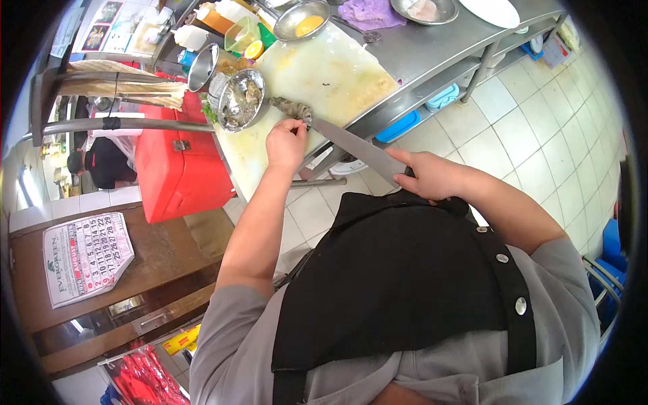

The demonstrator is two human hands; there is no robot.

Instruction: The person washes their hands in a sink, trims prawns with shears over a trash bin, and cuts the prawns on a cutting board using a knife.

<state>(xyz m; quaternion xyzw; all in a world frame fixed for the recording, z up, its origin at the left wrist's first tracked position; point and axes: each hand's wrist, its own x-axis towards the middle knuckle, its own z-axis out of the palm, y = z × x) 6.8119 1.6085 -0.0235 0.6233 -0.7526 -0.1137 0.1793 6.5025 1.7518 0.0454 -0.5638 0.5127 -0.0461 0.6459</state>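
Note:
A large knife is held by its dark handle in my right hand, its tip pointing to the upper left. The tip is at a small grey-brown piece of food, possibly a shrimp, lying near the edge of the worn cutting board. My left hand is closed at the board's edge, its fingertips pinching the near end of that piece. Just left of it stands a metal bowl holding similar grey pieces.
Behind are a bowl with yolk, a cut lemon, bottles and a purple cloth. A red cooler stands left of the board. Under the steel counter are blue lids. A person is at far left.

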